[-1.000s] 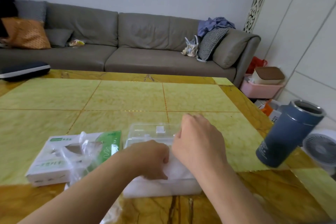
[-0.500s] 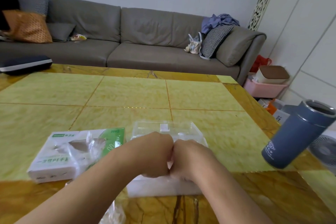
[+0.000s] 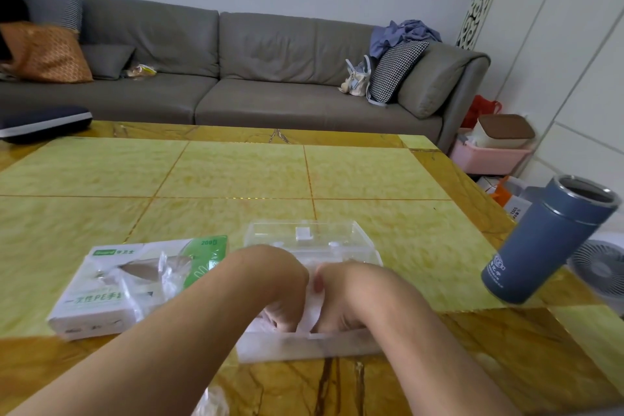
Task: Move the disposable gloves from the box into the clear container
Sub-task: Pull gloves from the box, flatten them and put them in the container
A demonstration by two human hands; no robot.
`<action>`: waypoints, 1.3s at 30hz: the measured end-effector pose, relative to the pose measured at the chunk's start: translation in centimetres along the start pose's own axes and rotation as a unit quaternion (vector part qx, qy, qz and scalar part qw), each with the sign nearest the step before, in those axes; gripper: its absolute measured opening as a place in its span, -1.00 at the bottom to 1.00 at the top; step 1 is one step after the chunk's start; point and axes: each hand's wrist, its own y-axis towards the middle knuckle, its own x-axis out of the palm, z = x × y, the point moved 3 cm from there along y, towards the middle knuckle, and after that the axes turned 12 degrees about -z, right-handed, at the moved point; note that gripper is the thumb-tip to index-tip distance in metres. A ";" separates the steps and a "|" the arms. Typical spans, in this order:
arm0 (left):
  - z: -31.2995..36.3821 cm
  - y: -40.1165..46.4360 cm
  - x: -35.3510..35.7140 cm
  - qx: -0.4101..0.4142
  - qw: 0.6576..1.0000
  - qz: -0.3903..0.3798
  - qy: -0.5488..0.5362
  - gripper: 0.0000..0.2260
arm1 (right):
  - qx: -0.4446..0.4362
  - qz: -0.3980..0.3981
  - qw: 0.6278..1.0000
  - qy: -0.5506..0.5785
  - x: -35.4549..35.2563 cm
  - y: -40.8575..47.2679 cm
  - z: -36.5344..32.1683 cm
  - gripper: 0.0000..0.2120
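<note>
While both forearms reach in from the near edge and meet over the container [image 3: 305,240], the left hand [image 3: 273,280] and right hand [image 3: 351,290] are bent down at the wrists, knuckles almost touching, fingers curled into the open top. Between them they pinch a wad of thin white gloves [image 3: 312,309], which sits inside the near half of the container; how far each fingertip closes is hidden by the plastic and the hands themselves. The container's far half is see-through and shows a small white tab on its back wall. Just to its left lies the box [image 3: 111,287], flat on the table [image 3: 236,172], its torn top opening showing a crumple of clear film that spills toward the left wrist; box and container stand close, with only a narrow gap. A blue flask [image 3: 547,243] stands to the right near the table's right edge, well apart from the hands. Beyond the container the yellow-green tabletop runs open to its far edge, where a grey sofa [image 3: 270,78] sits behind. At the near edge, a scrap of clear film lies below the left forearm.
</note>
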 end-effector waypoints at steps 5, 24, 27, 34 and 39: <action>-0.3 -1.8 -0.2 0.053 0.993 0.105 -0.032 -0.67 | -0.028 0.022 0.999 0.018 0.2 -0.3 0.1 -0.61; 1.3 -2.7 0.0 0.017 0.999 -0.015 -0.045 -0.71 | -0.003 0.031 0.999 0.021 0.4 0.0 0.6 -0.34; -0.6 -4.6 -0.1 0.119 0.969 0.170 -0.135 -0.66 | -0.020 0.071 0.995 0.061 0.3 0.1 0.7 -0.62; -10.7 -11.0 5.0 0.049 0.853 0.348 -0.387 -0.69 | -0.007 0.380 0.919 0.107 -0.7 -2.7 0.9 -0.79; -14.6 -9.0 11.7 -0.149 0.905 0.153 -0.369 -0.38 | -0.054 0.468 0.872 0.135 -0.6 -4.0 -1.1 -0.77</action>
